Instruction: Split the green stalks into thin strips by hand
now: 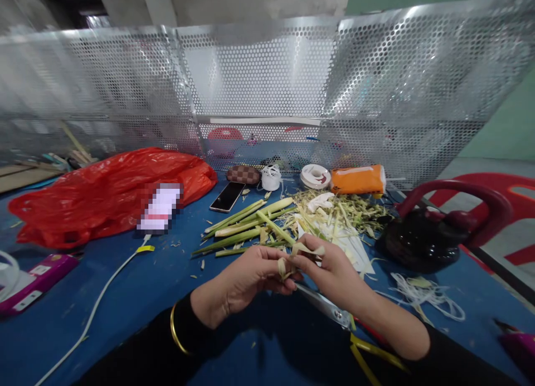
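Observation:
My left hand (pixel 253 274) and my right hand (pixel 330 266) meet at the middle of the table. Between their fingertips both pinch a folded, looped strip of pale plant leaf (pixel 309 250). Part of the strip curls over my right fingers, and the fold itself is partly hidden by the fingers. Below my right hand lies a pair of scissors (pixel 324 305), its handles partly covered by my forearm. Just beyond my hands, several green and pale leaf stalks (pixel 240 228) lie side by side. A heap of shredded leaf scraps (pixel 355 210) spreads to their right.
A red plastic bag (pixel 112 191) and a charging phone (pixel 159 208) lie left. Behind the stalks are a dark phone (pixel 228 197), a checkered case (pixel 243 175), a white spool (pixel 315 176) and an orange pack (pixel 358 180). A dark kettle (pixel 422 241) and tangled white cord (pixel 426 297) sit right.

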A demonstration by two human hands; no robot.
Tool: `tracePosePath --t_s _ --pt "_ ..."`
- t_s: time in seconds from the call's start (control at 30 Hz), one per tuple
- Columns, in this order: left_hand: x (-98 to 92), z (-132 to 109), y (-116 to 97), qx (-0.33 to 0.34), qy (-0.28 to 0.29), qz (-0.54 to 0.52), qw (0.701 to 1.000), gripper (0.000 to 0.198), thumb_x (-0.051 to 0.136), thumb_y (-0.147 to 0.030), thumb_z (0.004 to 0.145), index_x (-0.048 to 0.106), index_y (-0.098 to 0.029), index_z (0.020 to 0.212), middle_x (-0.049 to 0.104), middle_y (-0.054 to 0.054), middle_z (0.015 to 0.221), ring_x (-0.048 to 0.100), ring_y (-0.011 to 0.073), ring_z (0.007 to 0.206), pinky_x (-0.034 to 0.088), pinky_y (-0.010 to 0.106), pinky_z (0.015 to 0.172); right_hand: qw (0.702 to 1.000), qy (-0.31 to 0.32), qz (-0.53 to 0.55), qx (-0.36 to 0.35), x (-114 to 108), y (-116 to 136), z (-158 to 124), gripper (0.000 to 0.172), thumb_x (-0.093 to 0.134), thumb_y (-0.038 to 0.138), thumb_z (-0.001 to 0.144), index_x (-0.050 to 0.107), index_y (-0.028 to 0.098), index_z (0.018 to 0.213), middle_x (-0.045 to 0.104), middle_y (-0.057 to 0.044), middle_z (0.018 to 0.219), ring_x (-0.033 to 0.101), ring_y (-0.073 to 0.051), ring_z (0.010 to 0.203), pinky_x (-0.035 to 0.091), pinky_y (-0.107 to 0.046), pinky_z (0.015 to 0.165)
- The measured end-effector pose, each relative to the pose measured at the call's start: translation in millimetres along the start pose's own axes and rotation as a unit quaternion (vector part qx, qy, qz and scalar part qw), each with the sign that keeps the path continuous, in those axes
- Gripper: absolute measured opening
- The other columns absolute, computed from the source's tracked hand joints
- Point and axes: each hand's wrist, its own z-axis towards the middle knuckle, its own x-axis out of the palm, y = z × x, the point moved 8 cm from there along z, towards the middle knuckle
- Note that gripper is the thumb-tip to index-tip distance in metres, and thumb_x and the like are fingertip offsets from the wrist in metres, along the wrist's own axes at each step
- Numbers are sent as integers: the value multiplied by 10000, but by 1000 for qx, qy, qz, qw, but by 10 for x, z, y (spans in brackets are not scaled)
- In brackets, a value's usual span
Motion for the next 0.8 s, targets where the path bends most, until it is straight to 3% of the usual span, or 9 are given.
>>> tracePosePath --t_s 0.23,0.4,0.5,0.63,0.73,0.8 --pt "20 -11 -6 -8 26 16 1000 211 757 -225 672 722 -112 846 664 50 773 641 118 674 511 227 683 996 17 65 50 28 -67 27 159 583 253 802 501 191 680 493 53 585 458 -99 545 361 -212 498" --pt "-10 9 -21 24 -16 21 999 176 756 -228 650 714 -110 773 653 45 732 616 119 623 501 238 635 999 -1 19 47 20 -98 9 134 563 241 824 508 198 710 526 49 594 486 -108 556 378 -226 523" --pt "-40 -7 -71 38 -49 22 998 177 741 -231 650 716 -110 777 655 43 725 611 118 622 482 230 618 1000 -2 -20 16 -58 -12 5 52 575 246 834 566 200 855 549 47 615 502 -121 578 396 -239 549" --pt "-80 -21 -116 41 -69 -9 997 167 735 -219 627 707 -121 759 663 38 713 599 111 587 459 224 584 996 84 27 -15 -134 162 0 135 563 248 861 666 210 939 654 7 710 560 -128 614 450 -239 575" --pt "-66 14 -69 25 -42 -20 999 141 703 -198 629 710 -113 741 660 41 691 571 92 553 455 217 576 978 167 123 15 -102 189 -24 189 548 266 879 729 221 911 723 -27 844 644 -144 701 517 -264 674" --pt "-68 37 -42 22 -31 -22 999 129 681 -195 640 709 -113 736 662 45 695 567 91 549 455 218 572 970 173 168 32 -83 164 -22 183 570 273 868 734 228 936 738 -31 851 676 -163 759 532 -294 743"
